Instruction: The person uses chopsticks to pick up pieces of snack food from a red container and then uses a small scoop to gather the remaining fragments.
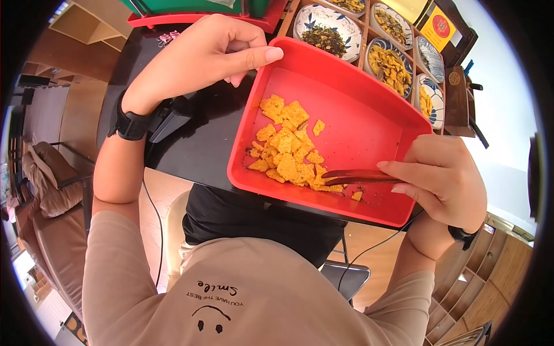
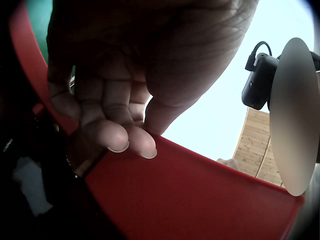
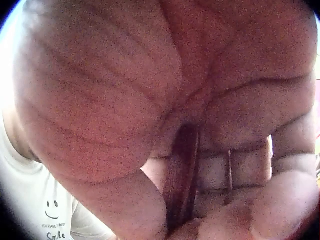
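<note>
A red plastic tray [image 1: 346,144] is tilted in front of me, with a pile of crumbly orange-yellow pieces [image 1: 285,153] along its near left side. My left hand [image 1: 202,57] pinches the tray's far left corner between thumb and fingers; the left wrist view has the fingertips against the tray's outer wall [image 2: 165,190]. Over the near right part, my right hand [image 1: 444,176] holds slim reddish-brown wooden tongs [image 1: 358,177]. Their tips reach the right edge of the pile. In the right wrist view the tongs' handle [image 3: 182,175] lies within the curled fingers.
Behind the tray, a wooden compartment box [image 1: 365,43] holds several patterned bowls of dried leaves and yellow pieces. A green bin with a red base [image 1: 202,17] stands at the back left. The black table [image 1: 179,150] shows left of the tray. A cable [image 1: 151,202] hangs below.
</note>
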`<state>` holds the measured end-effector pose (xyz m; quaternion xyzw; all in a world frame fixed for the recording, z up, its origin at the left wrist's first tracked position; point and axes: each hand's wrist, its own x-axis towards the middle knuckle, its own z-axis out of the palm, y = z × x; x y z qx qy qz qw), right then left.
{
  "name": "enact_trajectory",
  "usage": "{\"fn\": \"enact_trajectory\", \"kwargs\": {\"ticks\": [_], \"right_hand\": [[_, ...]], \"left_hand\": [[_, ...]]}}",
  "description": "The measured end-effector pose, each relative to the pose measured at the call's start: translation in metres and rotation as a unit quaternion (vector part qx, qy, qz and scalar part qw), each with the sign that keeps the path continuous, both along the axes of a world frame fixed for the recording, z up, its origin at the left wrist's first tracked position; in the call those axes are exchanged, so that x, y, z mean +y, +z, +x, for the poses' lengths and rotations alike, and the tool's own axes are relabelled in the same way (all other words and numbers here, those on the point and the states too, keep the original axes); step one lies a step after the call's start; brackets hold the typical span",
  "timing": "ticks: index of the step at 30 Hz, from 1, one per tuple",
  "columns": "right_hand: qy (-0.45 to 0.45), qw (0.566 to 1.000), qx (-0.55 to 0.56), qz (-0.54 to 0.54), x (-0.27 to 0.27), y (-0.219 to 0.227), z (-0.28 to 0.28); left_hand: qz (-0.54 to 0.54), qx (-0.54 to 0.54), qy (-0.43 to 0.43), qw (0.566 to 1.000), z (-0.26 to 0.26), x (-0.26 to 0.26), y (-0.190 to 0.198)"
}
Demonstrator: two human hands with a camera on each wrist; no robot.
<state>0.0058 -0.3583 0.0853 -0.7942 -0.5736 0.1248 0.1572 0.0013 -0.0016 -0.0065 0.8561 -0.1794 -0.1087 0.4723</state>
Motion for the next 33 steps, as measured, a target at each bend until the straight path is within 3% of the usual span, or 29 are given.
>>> {"fn": "enact_trajectory", "kwargs": {"ticks": [33], "right_hand": [[-0.003,0.998,-0.06,0.0,0.018,-0.013,-0.012]], "left_hand": [[-0.005,0.008,-0.003,1.0,-0.001,-0.001,0.002]]}}
